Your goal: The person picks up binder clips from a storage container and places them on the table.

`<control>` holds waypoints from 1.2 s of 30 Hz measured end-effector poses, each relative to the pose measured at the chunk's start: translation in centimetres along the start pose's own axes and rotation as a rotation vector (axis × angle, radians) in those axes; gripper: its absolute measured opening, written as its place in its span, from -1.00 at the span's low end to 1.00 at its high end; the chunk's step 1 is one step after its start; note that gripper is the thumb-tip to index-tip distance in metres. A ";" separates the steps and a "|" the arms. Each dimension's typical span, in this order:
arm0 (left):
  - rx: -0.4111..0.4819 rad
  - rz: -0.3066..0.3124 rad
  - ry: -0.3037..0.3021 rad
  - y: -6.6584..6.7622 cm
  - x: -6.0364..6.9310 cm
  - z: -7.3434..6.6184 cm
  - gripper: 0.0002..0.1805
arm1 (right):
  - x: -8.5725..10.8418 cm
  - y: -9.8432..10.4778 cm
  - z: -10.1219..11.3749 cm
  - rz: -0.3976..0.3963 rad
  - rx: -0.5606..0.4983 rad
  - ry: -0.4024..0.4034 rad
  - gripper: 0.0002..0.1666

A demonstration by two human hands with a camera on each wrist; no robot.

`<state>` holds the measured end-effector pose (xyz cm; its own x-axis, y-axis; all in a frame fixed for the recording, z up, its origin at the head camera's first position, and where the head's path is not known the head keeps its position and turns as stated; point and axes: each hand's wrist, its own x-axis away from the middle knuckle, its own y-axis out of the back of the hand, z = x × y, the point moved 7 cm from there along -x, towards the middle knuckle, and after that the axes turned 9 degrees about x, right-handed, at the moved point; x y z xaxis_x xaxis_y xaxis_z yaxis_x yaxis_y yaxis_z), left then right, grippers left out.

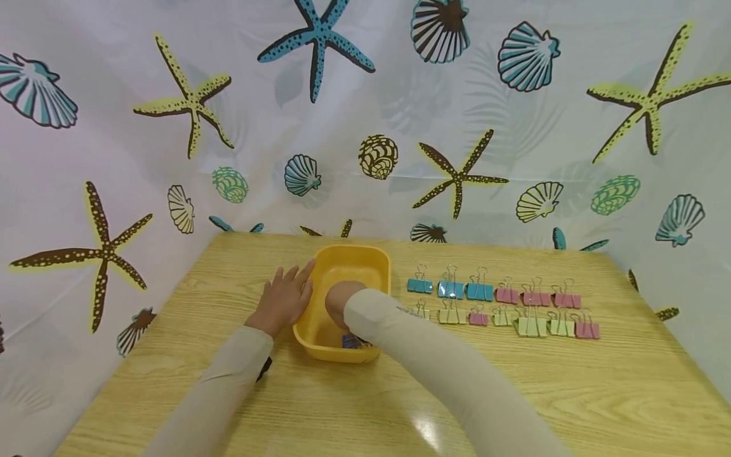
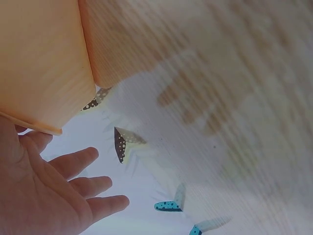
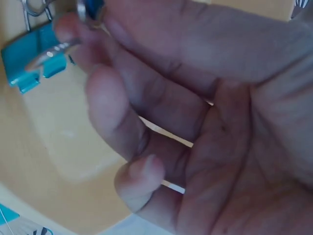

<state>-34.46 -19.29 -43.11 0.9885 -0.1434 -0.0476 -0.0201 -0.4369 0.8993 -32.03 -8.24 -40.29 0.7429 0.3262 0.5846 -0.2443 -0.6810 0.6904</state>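
My right hand [image 1: 344,302] reaches down into a yellow plastic bin [image 1: 304,344]. In the right wrist view its thumb and forefinger pinch a blue binder clip [image 3: 93,7], only partly visible at the top edge; the other fingers curl loosely. Beside those fingertips a teal binder clip [image 3: 36,54] with wire handles lies in the bin. The head view shows blue clips [image 1: 350,341] at the bin's near end, partly hidden by the right sleeve. My left hand [image 1: 283,297] rests against the bin's left rim with fingers extended.
To the right of the bin, binder clips stand in two rows: teal clips [image 1: 450,290] and pink clips [image 1: 536,298] behind, pale green clips [image 1: 532,326] and pink ones in front. A patterned curtain [image 1: 354,114] hangs behind the wooden table [image 1: 365,412].
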 end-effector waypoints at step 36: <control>-0.002 -0.018 -0.022 0.1 -0.1 -0.1 -0.44 | 0.5 1.9 -1.1 -0.203 -0.350 0.333 -0.73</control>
<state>-34.54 -19.24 -42.99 0.9851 -0.1552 -0.0734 -0.0019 -0.4376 0.8992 -32.86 -8.68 -38.23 0.5723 0.6587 0.4884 -0.3514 -0.3412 0.8719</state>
